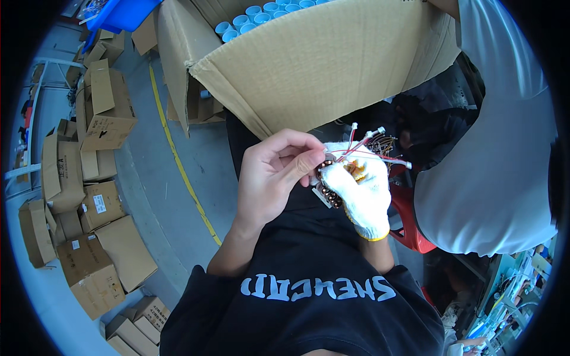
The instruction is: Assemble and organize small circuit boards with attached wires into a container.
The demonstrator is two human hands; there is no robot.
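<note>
My right hand (pixel 362 193), in a white knitted glove with a yellow cuff edge, is closed around a bunch of small round dark and copper-coloured parts (pixel 330 194). Red and white wires (pixel 356 148) ending in small white plugs (pixel 380 130) stick out past the glove. More thin brown wires (pixel 383 144) fan out behind it. Bare, my left hand (pixel 273 172) meets the bunch from the left, thumb and forefinger pinched together where the wires start. What sits between those fingertips is too small to tell.
Beyond my hands stands a large open carton (pixel 320 71) with rows of light blue cups (pixel 261 18). Cardboard boxes (pixel 107 107) are stacked at left, past a yellow floor line (pixel 172 148). Close on my right is a person in a grey shirt (pixel 487 178), beside a red stool (pixel 409 225).
</note>
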